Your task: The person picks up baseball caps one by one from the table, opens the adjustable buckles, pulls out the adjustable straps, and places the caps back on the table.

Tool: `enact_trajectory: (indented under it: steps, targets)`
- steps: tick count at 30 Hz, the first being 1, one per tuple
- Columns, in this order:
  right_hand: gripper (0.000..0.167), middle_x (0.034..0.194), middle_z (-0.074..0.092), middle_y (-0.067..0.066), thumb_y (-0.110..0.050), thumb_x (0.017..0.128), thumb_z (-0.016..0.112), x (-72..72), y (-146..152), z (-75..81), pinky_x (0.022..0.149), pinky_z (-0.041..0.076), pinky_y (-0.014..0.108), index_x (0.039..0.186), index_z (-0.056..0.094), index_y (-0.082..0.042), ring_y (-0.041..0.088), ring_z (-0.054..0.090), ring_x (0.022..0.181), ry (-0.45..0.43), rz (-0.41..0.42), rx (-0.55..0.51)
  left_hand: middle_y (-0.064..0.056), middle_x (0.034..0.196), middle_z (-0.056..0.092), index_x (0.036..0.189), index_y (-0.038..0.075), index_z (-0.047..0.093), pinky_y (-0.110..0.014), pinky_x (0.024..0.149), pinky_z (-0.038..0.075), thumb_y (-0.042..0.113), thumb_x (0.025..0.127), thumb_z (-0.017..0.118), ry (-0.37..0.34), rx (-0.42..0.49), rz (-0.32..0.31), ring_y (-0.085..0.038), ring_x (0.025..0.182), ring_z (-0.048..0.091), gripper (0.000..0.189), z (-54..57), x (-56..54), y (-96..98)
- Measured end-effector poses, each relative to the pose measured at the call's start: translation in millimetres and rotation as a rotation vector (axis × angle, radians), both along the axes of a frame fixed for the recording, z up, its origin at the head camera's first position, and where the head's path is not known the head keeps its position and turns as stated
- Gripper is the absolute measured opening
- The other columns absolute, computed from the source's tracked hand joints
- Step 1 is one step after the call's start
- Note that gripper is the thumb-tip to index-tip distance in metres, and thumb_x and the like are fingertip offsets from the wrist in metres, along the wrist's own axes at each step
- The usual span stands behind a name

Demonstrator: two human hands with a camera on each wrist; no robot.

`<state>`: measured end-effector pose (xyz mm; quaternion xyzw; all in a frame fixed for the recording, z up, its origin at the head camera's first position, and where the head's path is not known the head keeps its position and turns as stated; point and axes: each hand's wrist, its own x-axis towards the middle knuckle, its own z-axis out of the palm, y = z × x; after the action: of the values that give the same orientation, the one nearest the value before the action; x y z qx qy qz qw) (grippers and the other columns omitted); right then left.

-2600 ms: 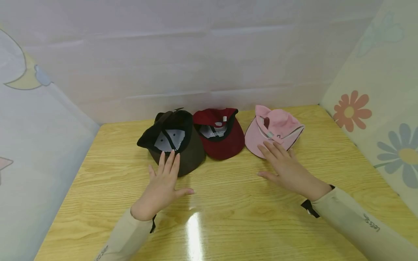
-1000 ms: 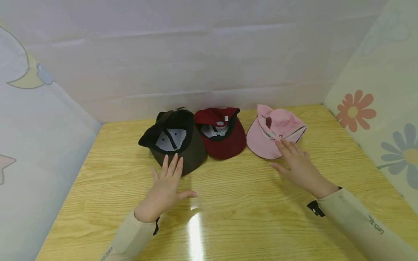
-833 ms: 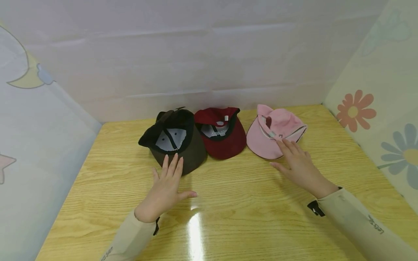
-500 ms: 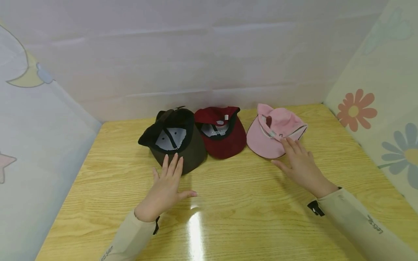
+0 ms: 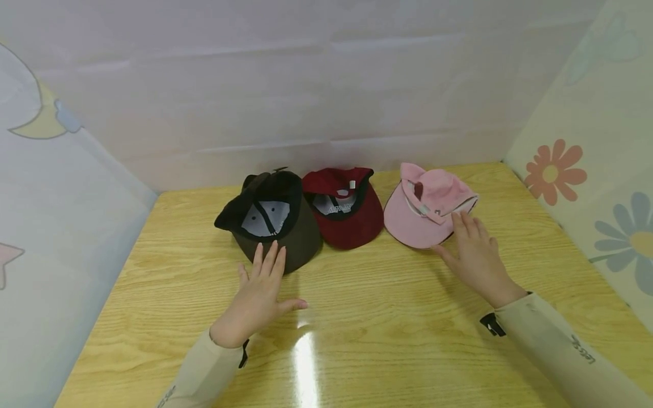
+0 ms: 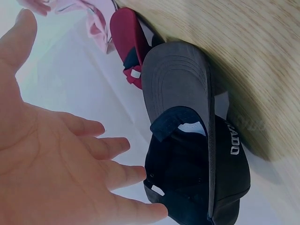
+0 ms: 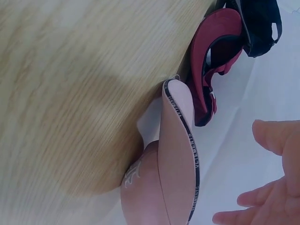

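Three baseball caps lie in a row at the back of the table, crowns down with their insides partly showing. A dark grey-black cap is on the left, a maroon cap in the middle, a pink cap on the right. My left hand, fingers spread, is over the front of the dark cap's brim; in the left wrist view its palm stands apart from that cap. Fingers straight, my right hand hovers by the pink cap's right front edge, apart from it in the right wrist view. Neither hand holds anything.
The wood-grain table reaches back to a pale, creased backdrop. Printed side panels stand left and right, the right one with flowers. The dark and maroon caps touch or overlap; a gap separates the maroon and pink ones.
My right hand has drifted to the right, from over the pink cap to its right front edge. My left hand has shifted only slightly, and the caps lie as before.
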<state>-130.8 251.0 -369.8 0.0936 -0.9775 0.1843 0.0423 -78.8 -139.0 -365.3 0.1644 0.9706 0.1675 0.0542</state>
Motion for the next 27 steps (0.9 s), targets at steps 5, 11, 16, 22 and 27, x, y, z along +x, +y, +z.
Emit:
enact_trajectory:
  steps: [5,11,16,22,27]
  targets:
    - [0.078,0.143,0.022,0.044,-0.027,0.097,0.062,-2.7,2.8,-2.7,0.091,0.022,0.079,0.144,0.019,0.019,0.062,0.021,0.129,0.051,-0.021,-0.023,-0.026,0.157,0.014,0.151,-0.006,0.02,-0.078,0.098,0.01,0.048,0.081,0.074,0.005,-0.002,-0.003,-0.048,0.143,0.001,0.104,-0.3,0.2,-0.6]
    - [0.078,0.139,0.023,0.048,-0.019,0.095,0.063,-7.2,7.5,-7.7,0.096,0.025,0.074,0.14,0.017,0.025,0.063,0.026,0.127,0.13,-0.042,-0.071,-0.025,0.157,0.013,0.151,-0.006,0.021,-0.078,0.099,0.009,0.048,0.081,0.074,-0.004,0.008,0.003,-0.048,0.143,0.0,0.104,0.1,0.7,-0.7]
    - [0.077,0.141,0.019,0.049,-0.019,0.098,0.059,-10.7,10.5,-9.2,0.103,0.021,0.069,0.14,0.014,0.026,0.061,0.022,0.13,0.102,-0.066,-0.131,-0.025,0.158,0.013,0.151,-0.006,0.019,-0.078,0.099,0.008,0.048,0.081,0.074,-0.013,0.007,0.004,-0.048,0.143,-0.001,0.104,0.6,-0.2,-1.2]
    - [0.077,0.14,0.019,0.05,-0.024,0.1,0.054,-15.3,15.3,-11.9,0.104,0.021,0.067,0.142,0.011,0.024,0.062,0.022,0.13,0.037,-0.086,-0.228,-0.025,0.158,0.012,0.151,-0.006,0.019,-0.078,0.099,0.008,0.048,0.081,0.075,-0.006,0.014,0.007,-0.049,0.143,0.0,0.105,-0.2,-1.2,-1.5]
    - [0.073,0.137,0.025,0.049,-0.025,0.102,0.051,-18.6,16.9,-13.0,0.095,0.032,0.069,0.142,0.014,0.023,0.062,0.033,0.122,-0.033,-0.1,-0.318,-0.025,0.158,0.011,0.151,-0.006,0.02,-0.078,0.099,0.009,0.05,0.08,0.074,-0.019,0.013,0.012,-0.048,0.143,-0.001,0.105,-2.1,-0.3,-1.6]
